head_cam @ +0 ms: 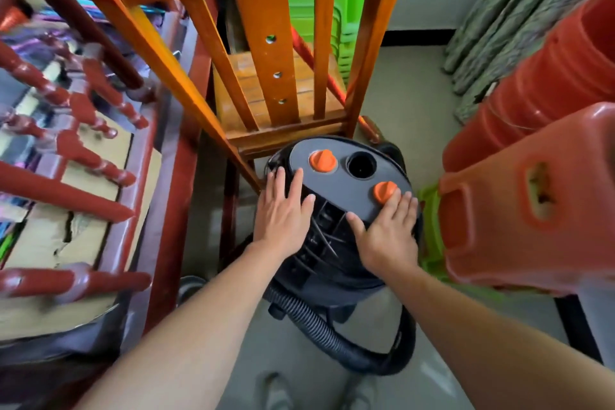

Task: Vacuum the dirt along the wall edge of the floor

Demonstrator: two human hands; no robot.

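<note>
Pressing flat on the vacuum [339, 210] lid, left hand [283, 213] and right hand [387, 233] keep fingers straight, gripping nothing, likely to shift it on the floor [406, 93] beside the chair [266, 43].

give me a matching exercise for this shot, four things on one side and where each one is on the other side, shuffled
1. left hand
2. right hand
3. black hose
4. wooden chair

a. just beyond the vacuum cleaner
b. flat on the lid, beside the nearer orange knob
c. looping over the floor at the vacuum's near side
d. flat on the lid's left edge

Pairs: 1-d, 2-b, 3-c, 4-a
</note>
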